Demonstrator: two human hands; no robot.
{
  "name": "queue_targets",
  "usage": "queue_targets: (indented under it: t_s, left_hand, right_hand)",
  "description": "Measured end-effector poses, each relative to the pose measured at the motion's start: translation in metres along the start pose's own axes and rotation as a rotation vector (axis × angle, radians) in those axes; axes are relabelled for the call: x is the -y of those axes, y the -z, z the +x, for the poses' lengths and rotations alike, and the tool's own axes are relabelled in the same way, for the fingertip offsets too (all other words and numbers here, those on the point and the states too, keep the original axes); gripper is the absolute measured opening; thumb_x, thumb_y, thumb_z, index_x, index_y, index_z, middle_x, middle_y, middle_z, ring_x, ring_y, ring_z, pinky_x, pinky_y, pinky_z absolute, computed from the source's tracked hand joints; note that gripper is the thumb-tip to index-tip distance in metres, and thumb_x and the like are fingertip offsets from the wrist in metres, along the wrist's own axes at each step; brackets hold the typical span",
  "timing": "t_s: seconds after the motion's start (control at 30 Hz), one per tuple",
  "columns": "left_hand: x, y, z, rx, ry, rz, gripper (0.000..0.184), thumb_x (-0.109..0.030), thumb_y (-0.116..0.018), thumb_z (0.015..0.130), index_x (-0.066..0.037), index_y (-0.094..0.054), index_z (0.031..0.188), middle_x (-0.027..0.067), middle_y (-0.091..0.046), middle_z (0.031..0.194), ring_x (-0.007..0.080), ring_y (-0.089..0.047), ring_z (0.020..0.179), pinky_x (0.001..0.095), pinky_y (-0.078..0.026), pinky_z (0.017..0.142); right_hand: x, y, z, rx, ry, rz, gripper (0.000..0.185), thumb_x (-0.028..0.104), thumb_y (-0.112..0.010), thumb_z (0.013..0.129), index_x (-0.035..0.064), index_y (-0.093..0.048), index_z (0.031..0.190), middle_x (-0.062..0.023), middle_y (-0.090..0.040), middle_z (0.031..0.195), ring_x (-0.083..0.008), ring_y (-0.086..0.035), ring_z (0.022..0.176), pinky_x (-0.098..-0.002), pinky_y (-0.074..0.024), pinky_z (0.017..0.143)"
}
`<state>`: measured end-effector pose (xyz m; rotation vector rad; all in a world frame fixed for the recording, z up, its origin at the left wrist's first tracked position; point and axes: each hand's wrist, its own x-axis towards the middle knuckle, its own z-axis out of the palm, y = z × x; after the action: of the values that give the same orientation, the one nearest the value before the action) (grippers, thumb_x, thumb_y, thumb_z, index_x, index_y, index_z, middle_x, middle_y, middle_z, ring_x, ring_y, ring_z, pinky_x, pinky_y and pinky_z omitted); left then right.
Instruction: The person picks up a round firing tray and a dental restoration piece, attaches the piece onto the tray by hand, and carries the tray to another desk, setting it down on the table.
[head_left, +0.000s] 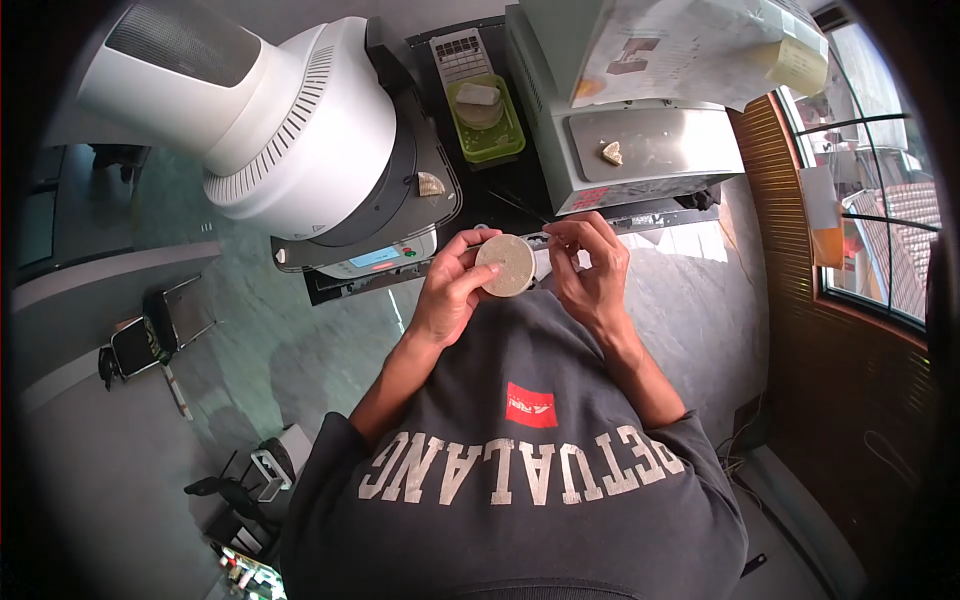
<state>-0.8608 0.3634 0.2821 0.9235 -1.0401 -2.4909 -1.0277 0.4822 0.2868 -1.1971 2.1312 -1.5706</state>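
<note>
**Matt disc amid smooth plastic and shiny metal**

The central disc [508, 268] looks matt, finely speckled. Towards eleven o'clock, the machine housing [345, 120] is smooth white plastic; at twelve, the tray [516, 148] is glossy green plastic. Towards one, the plate [660, 138] is shiny metal. At six, the sweatshirt [470, 400] is matt cloth.

The left hand [452, 285] holds a round, pale disc [508, 268].

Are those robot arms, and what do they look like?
They're a person's arms. The dark grey sleeves of the top end around the elbows, leaving the forearms bare. The left hand and right hand have five-fingered human shapes, with no gloves, cables or watch visible.
</note>
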Motion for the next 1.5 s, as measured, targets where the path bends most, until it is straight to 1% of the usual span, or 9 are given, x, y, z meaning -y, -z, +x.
queue_targets:
  t_s: [0.3, 0.4, 0.8, 0.83, 1.0, 1.03, 1.23, 1.43, 1.5]
  left_hand:
    - [0.001, -0.005, 0.005, 0.14, 0.024, 0.195, 0.04, -0.001, -0.069, 0.09, 0.003, -0.056, 0.127, 0.0117, -0.069, 0.114, 0.0145, -0.066, 0.105, 0.0301, -0.053, 0.095]
    - [0.005, -0.006, 0.009, 0.158, 0.021, 0.203, 0.041, -0.002, -0.069, 0.09, 0.002, -0.055, 0.128, 0.0116, -0.068, 0.116, 0.0157, -0.066, 0.106, 0.0307, -0.053, 0.095]
    - [0.003, -0.021, 0.018, 0.057, 0.008, 0.163, 0.04, -0.005, -0.07, 0.092, 0.003, -0.056, 0.129, 0.0128, -0.068, 0.119, 0.0166, -0.067, 0.106, 0.0317, -0.059, 0.093]
    - [0.004, -0.019, 0.021, 0.079, 0.008, 0.191, 0.044, -0.007, -0.068, 0.094, 0.001, -0.054, 0.135, 0.0126, -0.066, 0.125, 0.0181, -0.067, 0.111, 0.0335, -0.061, 0.089]
    - [0.005, -0.023, 0.023, 0.058, -0.003, 0.16, 0.042, -0.005, -0.069, 0.094, 0.003, -0.056, 0.133, 0.0138, -0.068, 0.12, 0.0175, -0.068, 0.107, 0.0326, -0.061, 0.091]
    - [0.005, -0.023, 0.024, 0.057, -0.007, 0.162, 0.043, -0.005, -0.069, 0.094, 0.003, -0.056, 0.134, 0.0139, -0.068, 0.12, 0.0174, -0.068, 0.107, 0.0327, -0.061, 0.091]
    - [0.005, -0.022, 0.025, 0.06, 0.022, 0.177, 0.045, -0.004, -0.069, 0.094, 0.003, -0.056, 0.137, 0.0131, -0.069, 0.12, 0.0163, -0.069, 0.104, 0.0317, -0.061, 0.088]
    - [0.007, -0.016, 0.024, 0.081, -0.133, 0.587, 0.047, 0.003, -0.066, 0.093, 0.003, -0.056, 0.139, 0.0147, -0.069, 0.122, 0.0174, -0.07, 0.106, 0.0309, -0.059, 0.093]
    - [0.008, -0.016, 0.023, 0.075, -0.156, 0.609, 0.047, 0.005, -0.066, 0.092, 0.003, -0.057, 0.139, 0.0147, -0.07, 0.122, 0.0172, -0.069, 0.107, 0.0301, -0.058, 0.093]
  right_hand:
    - [-0.009, 0.004, -0.002, -0.066, -0.147, 0.186, 0.015, -0.003, -0.072, 0.085, 0.0004, -0.074, 0.099, -0.0086, -0.069, 0.084, -0.0161, -0.068, 0.074, -0.0286, -0.0554, 0.069]
    - [-0.017, 0.009, 0.0, -0.087, -0.17, 0.172, 0.014, -0.002, -0.072, 0.087, 0.0006, -0.075, 0.1, -0.0088, -0.07, 0.085, -0.016, -0.069, 0.075, -0.0288, -0.056, 0.07]
    - [-0.031, 0.023, -0.002, -0.065, -0.37, 0.201, 0.005, 0.0, -0.067, 0.092, -0.0003, -0.07, 0.096, -0.0081, -0.073, 0.084, -0.0137, -0.07, 0.076, -0.0279, -0.0536, 0.069]
    - [-0.027, 0.025, 0.0, -0.067, -0.366, 0.186, 0.005, 0.0, -0.066, 0.092, -0.0004, -0.07, 0.096, -0.0081, -0.073, 0.084, -0.0136, -0.07, 0.076, -0.028, -0.0535, 0.068]
    - [-0.032, 0.025, 0.002, -0.097, -0.225, 0.224, 0.009, -0.001, -0.066, 0.09, 0.0003, -0.072, 0.096, -0.0092, -0.072, 0.084, -0.0147, -0.067, 0.073, -0.0289, -0.054, 0.067]
    - [-0.026, 0.029, 0.005, -0.06, -0.173, 0.162, 0.013, -0.003, -0.067, 0.085, 0.0016, -0.075, 0.095, -0.0089, -0.07, 0.085, -0.0168, -0.067, 0.073, -0.0296, -0.0545, 0.066]
    - [-0.007, 0.034, 0.011, 0.127, 0.004, 0.045, 0.016, -0.004, -0.069, 0.081, 0.0026, -0.078, 0.093, -0.0091, -0.071, 0.086, -0.0227, -0.068, 0.071, -0.0325, -0.0555, 0.066]
    - [-0.006, 0.031, 0.012, 0.325, 0.111, -0.079, 0.015, -0.001, -0.078, 0.076, 0.0027, -0.077, 0.09, -0.0097, -0.069, 0.085, -0.0276, -0.069, 0.076, -0.0371, -0.0567, 0.068]
    - [-0.009, 0.028, 0.01, 0.345, 0.121, -0.069, 0.015, 0.002, -0.077, 0.077, 0.003, -0.077, 0.092, -0.0111, -0.068, 0.086, -0.0302, -0.068, 0.078, -0.0396, -0.0562, 0.069]
